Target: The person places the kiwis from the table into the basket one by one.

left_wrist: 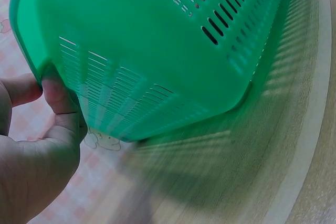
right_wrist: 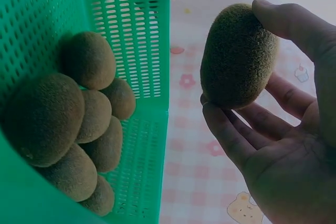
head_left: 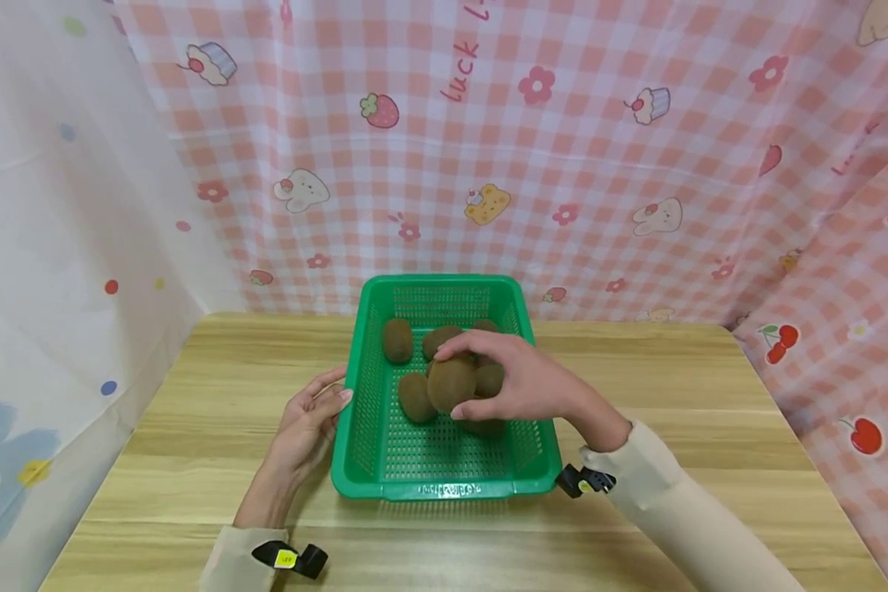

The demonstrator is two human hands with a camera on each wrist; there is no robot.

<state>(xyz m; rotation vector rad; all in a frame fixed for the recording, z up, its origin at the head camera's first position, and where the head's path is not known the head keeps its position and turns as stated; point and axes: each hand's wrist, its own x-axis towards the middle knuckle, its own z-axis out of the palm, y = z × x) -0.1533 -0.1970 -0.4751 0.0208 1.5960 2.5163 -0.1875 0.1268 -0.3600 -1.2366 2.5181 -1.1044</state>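
Note:
My right hand [head_left: 536, 380] holds a brown fuzzy kiwi [head_left: 450, 385] between thumb and fingertips, over the green plastic basket [head_left: 358, 485]. In the right wrist view this kiwi [right_wrist: 239, 59] hangs upright, thumb at its top and fingers underneath. My left hand [head_left: 305, 427] pinches the basket's left rim, thumb on the inner side and fingers outside, as the left wrist view also shows. Several more kiwis lie in the basket, one at the back left [head_left: 397, 340] and one near the middle [head_left: 416, 398]. The held kiwi and right hand partly hide others.
The basket stands on a light wooden table [head_left: 659, 395], its far rim close to the table's back edge. A pink checked curtain [head_left: 429, 156] hangs behind, and a white curtain [head_left: 81, 247] on the left. Black wrist cameras [head_left: 311, 561] sit at both sleeves.

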